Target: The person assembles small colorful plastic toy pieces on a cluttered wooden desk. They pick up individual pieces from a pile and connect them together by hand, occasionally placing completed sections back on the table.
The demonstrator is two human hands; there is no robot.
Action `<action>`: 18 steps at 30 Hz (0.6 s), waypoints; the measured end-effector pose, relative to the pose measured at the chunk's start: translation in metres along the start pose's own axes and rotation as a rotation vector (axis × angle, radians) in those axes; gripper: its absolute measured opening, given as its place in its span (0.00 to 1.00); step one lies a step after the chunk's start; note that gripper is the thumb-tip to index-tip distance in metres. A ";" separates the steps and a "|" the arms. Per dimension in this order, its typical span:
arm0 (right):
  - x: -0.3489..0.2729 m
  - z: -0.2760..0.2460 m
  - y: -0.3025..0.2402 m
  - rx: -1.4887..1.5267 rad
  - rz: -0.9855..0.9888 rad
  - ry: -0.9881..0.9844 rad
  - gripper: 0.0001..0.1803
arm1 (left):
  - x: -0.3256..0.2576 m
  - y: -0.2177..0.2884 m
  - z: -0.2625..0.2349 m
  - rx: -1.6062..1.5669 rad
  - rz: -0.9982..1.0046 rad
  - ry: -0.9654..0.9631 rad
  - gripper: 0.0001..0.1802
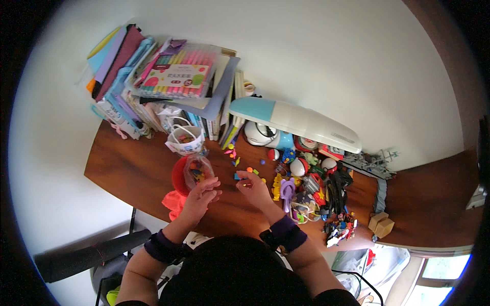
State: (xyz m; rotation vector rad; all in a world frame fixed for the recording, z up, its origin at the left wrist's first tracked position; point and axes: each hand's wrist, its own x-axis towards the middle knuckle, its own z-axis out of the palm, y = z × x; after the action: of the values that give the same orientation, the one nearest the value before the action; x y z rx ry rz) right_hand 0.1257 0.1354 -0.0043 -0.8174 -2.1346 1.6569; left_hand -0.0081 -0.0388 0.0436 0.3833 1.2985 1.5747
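Observation:
My left hand [202, 198] hovers at the near right side of a red tub [179, 176], its fingers spread and no object visible in them. A clear plastic bag [203, 166] with small coloured pieces inside lies in the tub. My right hand [256, 193] is to the right, above the desk, its fingers curved with a gap between index finger and thumb. Just beyond its fingertips lie several small toy pieces [250, 170] in orange, yellow and blue. A crumpled coral-red cloth or bag [174, 204] sits left of my left hand.
A white handled bucket [187, 145] stands behind the tub. Books and folders, with a marker case [178, 74] on top, fill the back left. A white and blue desk lamp [296, 120] stretches across the back. Toys, including a purple one [288, 189], crowd the right; wooden blocks [383, 225] lie farther right.

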 end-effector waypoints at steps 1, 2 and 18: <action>-0.003 -0.010 0.002 -0.117 0.025 0.024 0.20 | 0.002 -0.002 0.007 0.052 -0.007 -0.049 0.22; -0.006 -0.017 0.012 -0.115 0.088 0.047 0.20 | 0.006 -0.004 0.014 0.103 -0.013 -0.099 0.22; -0.021 -0.033 0.086 -0.431 0.135 0.040 0.27 | 0.101 -0.132 0.056 0.142 -0.660 -0.257 0.36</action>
State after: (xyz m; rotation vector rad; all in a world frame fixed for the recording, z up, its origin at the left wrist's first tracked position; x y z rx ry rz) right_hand 0.1816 0.1620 -0.0753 -1.1258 -2.4945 1.2343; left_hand 0.0553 0.0637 -0.0837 0.2025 1.1765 0.8543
